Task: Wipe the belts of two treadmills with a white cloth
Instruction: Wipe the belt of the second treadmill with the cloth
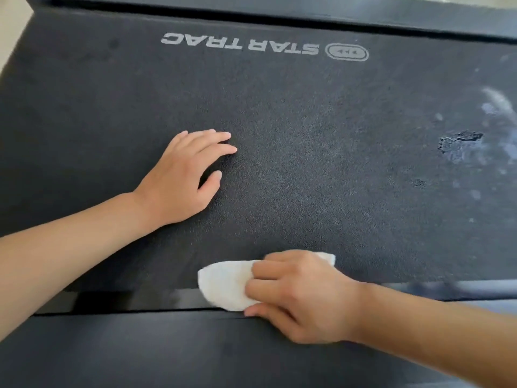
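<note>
A dark, textured treadmill belt (307,152) fills most of the view, with a pale "STAR TRAC" logo (251,47) printed upside down near its far edge. My left hand (184,177) rests flat on the belt left of centre, fingers spread and straight. My right hand (299,292) grips a folded white cloth (223,284) and presses it down at the belt's near edge, where the belt meets the side rail. Part of the cloth is hidden under my fingers.
A worn, torn patch (458,144) with whitish smears marks the belt at the right. A dark side rail (140,348) runs along the near edge and another rail (279,9) along the far edge. Pale floor (11,29) shows at the top left.
</note>
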